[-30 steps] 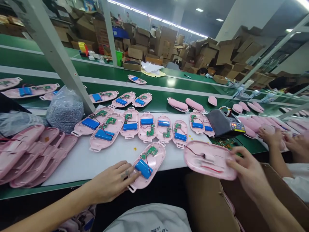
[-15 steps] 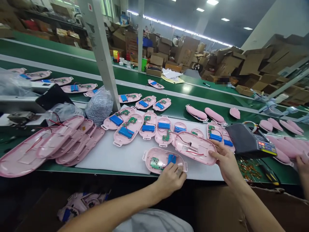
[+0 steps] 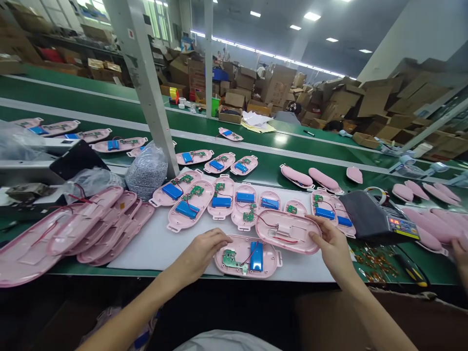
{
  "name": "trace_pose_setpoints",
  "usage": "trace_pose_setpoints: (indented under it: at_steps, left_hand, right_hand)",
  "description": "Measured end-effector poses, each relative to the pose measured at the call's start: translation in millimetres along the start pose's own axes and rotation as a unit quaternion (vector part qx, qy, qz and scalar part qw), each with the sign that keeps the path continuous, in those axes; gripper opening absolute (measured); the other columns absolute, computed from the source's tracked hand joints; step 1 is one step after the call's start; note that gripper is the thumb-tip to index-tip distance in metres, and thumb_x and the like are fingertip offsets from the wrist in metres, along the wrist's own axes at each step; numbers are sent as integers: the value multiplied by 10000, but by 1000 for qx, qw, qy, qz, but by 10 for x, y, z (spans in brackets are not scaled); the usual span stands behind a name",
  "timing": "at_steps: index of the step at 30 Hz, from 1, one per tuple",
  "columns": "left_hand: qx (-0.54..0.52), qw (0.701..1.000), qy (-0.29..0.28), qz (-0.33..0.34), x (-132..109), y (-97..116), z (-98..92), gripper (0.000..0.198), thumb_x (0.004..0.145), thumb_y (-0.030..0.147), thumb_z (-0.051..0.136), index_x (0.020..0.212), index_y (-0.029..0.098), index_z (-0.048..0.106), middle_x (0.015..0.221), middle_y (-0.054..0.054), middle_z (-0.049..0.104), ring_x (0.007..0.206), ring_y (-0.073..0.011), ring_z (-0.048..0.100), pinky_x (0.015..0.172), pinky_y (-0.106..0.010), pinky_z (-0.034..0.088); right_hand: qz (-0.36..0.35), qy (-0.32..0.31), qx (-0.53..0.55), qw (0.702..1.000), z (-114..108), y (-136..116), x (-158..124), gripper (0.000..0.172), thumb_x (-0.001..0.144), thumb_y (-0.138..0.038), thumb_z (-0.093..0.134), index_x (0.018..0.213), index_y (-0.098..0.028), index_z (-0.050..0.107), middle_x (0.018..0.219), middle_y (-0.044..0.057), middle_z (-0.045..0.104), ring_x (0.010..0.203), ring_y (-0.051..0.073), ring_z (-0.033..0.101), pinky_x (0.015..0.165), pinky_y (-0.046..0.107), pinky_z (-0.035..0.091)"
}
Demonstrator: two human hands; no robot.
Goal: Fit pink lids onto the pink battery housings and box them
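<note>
My right hand (image 3: 331, 246) grips the right end of a pink shell half (image 3: 268, 231), thumb on its inner face. This shell is tilted with its hollow side toward me and has red wires inside. Just below it, on the white mat, lies another pink shell half (image 3: 272, 261) with a green circuit board (image 3: 231, 260) and a blue battery (image 3: 256, 257). The battery stands lengthwise, right of the board. My left hand (image 3: 197, 256) has its fingers closed at this shell's left end, covering the loop there.
Several pink shells with boards and batteries (image 3: 187, 209) line the white mat (image 3: 146, 251). Stacked shell halves (image 3: 106, 229) lie left, by a bubble-wrap bundle (image 3: 148, 168). A dark device with a display (image 3: 369, 214), a screwdriver (image 3: 411, 268) and another person's hand (image 3: 459, 251) are at right.
My left hand has moved from the lower shell's right side to its left end. The blue battery now lies straight and fully visible. My right hand still holds the upper shell.
</note>
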State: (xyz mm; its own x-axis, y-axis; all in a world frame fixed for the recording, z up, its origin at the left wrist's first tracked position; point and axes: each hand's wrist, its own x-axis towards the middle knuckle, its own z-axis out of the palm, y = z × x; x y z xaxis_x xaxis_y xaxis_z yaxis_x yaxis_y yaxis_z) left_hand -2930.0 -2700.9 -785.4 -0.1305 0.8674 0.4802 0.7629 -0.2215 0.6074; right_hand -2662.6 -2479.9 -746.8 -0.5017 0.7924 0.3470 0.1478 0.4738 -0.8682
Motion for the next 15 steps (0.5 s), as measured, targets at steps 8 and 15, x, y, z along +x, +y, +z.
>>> trace_pose_setpoints:
  at_steps: [8,15]
  left_hand:
    - [260,930,183,185,31,122,192,197,903,77,518,1047,147,632,1092,-114,645,1060,-228,585,896,-377,506]
    - [234,930,79,274,161,34,288,130,919,103,506,931,134,632,722,-29,610,690,-145,551,651,-283,469]
  right_hand:
    - [-120,-69,-123,983,564,-410,-77,368,879,-262,486,1225,-265,611,1223,34,634,1104,221,589,905,360,491]
    - [-120,4,-159,980,772,-489,-198,346,888,-268,477,1200,-274,626,1101,28,683,916,209,636,786,348,514]
